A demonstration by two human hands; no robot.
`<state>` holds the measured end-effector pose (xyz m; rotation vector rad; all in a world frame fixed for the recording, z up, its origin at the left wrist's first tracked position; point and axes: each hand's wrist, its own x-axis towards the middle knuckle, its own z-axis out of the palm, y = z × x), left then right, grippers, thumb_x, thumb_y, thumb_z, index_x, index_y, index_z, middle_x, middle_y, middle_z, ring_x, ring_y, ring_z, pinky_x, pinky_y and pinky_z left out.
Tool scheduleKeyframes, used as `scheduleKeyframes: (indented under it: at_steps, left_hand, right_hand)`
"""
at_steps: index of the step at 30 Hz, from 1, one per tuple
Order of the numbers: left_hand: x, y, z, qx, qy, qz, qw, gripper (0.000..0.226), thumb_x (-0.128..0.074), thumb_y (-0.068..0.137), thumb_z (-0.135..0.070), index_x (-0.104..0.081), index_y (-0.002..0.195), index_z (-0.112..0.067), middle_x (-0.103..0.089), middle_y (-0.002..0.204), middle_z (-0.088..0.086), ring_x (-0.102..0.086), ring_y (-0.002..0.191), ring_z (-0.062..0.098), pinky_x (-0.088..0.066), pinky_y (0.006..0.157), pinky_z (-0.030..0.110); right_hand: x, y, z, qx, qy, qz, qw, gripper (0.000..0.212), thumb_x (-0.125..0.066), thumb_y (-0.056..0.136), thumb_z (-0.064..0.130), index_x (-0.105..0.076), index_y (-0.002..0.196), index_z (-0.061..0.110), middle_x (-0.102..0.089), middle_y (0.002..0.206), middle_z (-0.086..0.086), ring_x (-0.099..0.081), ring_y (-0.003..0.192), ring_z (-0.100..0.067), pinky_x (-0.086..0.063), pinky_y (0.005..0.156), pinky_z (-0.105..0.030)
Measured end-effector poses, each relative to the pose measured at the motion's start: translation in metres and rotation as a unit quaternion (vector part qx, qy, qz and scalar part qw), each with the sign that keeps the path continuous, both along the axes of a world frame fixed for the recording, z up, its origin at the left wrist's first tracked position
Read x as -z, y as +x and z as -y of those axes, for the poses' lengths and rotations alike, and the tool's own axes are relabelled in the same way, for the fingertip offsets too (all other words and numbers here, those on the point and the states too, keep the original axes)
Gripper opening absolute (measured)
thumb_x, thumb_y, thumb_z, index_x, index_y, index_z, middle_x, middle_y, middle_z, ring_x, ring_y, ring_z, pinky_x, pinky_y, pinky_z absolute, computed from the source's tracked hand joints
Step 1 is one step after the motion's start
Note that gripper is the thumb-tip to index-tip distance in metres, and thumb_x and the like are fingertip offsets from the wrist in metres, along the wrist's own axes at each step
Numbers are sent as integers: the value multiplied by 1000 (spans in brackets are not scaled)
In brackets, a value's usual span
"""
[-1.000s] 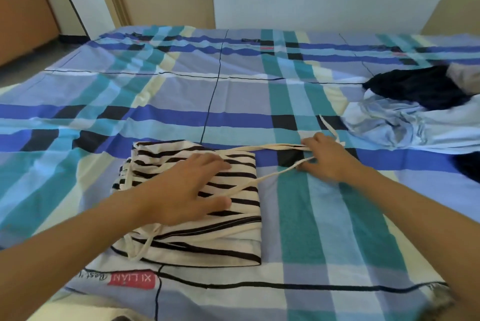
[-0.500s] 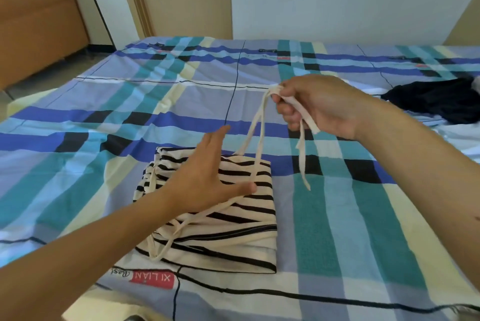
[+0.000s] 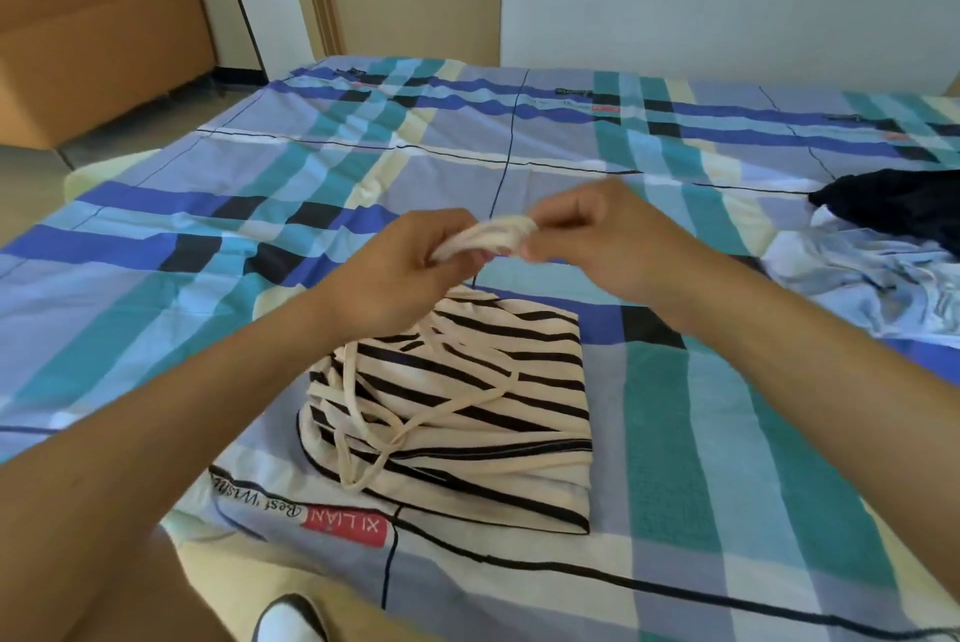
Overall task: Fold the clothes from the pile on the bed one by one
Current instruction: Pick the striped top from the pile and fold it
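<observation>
Starting at the near edge: red label [image 3: 345, 529] printed on the plaid bed sheet [image 3: 727, 433], and just beyond it the striped garment [image 3: 467, 407], folded into a flat rectangle on the near middle of that sheet. Cream ties [image 3: 493, 233] looped loose across its top, rising to both hands above its far edge. Left hand [image 3: 395, 272] curled round the gathered bundle of ties; right hand [image 3: 597, 241] pinching the same bundle from the right side. Judged step: coiling the loose ties to finish this piece. Advise keeping the pull light, so as not to drag the folded layers open. Gather the slack loop at the near left of the garment before winding. Lay the finished coil flat on top or tuck it under a fold, never hanging off the side. Risk noted: slack loops snagging under a wrist. Farther right and well apart, the unfolded pile [image 3: 872, 256]: pale blue garment [image 3: 852, 288] with a dark garment [image 3: 898, 210] behind it, awaiting folding. Beyond the far left corner, orange sofa [image 3: 93, 28].
</observation>
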<state>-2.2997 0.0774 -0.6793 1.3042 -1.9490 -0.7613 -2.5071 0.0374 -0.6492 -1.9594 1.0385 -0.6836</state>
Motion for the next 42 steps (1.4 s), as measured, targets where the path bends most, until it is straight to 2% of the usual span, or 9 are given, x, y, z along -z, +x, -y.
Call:
scheduleKeyframes:
  at_steps: [5,7,11,16,21,26,33,38,42]
  left_hand:
    - [27,9,-8,101,106,333,931,28,-56,99,-26,-61,127,-28,-61,120,-7,-54,109,8,-43,97,32]
    - [25,9,-13,103,146,356,917,41,-60,96,-38,-54,137,-36,-52,136,-11,-44,128,8,-35,109,28]
    - [7,21,-15,-43,105,204,972,34,-61,92,-50,-62,122,-35,-57,121,-11,-56,113,8,-44,92,25]
    - [16,57,-8,-194,308,339,868,90,-48,68,-89,-52,110,-9,-67,95,6,-70,80,20,-57,70,29]
    - [44,76,-15,-148,432,164,874,86,-62,59,-87,-61,119,-25,-72,113,2,-73,92,23,-62,79,35]
    - [62,68,-21,-136,383,-85,910,48,-84,79,-24,-62,121,-21,-76,106,-1,-73,98,17,-57,93,39]
    - [22,107,-16,-223,296,-187,910,34,-70,85,1,-64,113,-17,-76,85,3,-74,75,18,-60,65,29]
    - [-19,191,-18,-275,237,-188,912,41,-66,90,-3,-59,129,-15,-74,114,8,-72,103,27,-59,87,39]
    - [-26,251,-14,-328,223,-176,901,35,-61,91,-1,-62,125,-7,-73,115,12,-72,99,27,-61,84,39]
  right_hand:
    - [68,-26,-15,-28,141,-82,986,22,-69,90,8,-78,102,25,-77,91,4,-69,86,-2,-48,81,-17]
    - [81,-32,-18,-2,176,-65,982,27,-69,91,15,-71,112,32,-75,99,5,-70,98,-8,-52,91,-24]
    - [98,-43,-20,91,110,-191,971,46,-67,92,37,-49,134,30,-65,98,6,-63,90,-9,-52,78,-28]
    - [109,-43,-28,71,199,-110,971,67,-67,93,38,-30,149,37,-69,105,8,-69,94,-11,-58,87,-35]
    - [118,-32,-32,51,307,26,950,74,-78,83,21,-42,141,50,-62,132,8,-61,119,-17,-52,102,-43]
    - [118,-22,-35,38,285,85,954,69,-79,76,7,-60,130,44,-68,127,7,-68,110,-12,-54,99,-35]
    - [91,29,-31,15,186,114,976,72,-82,66,20,-61,128,49,-66,127,14,-64,116,-13,-51,103,-45]
    - [79,130,-8,11,137,177,974,76,-83,76,7,-55,137,45,-57,138,6,-56,125,-13,-48,107,-39]
    - [81,207,3,-9,141,224,964,79,-79,79,3,-49,144,35,-49,138,14,-48,127,-5,-43,99,-12]
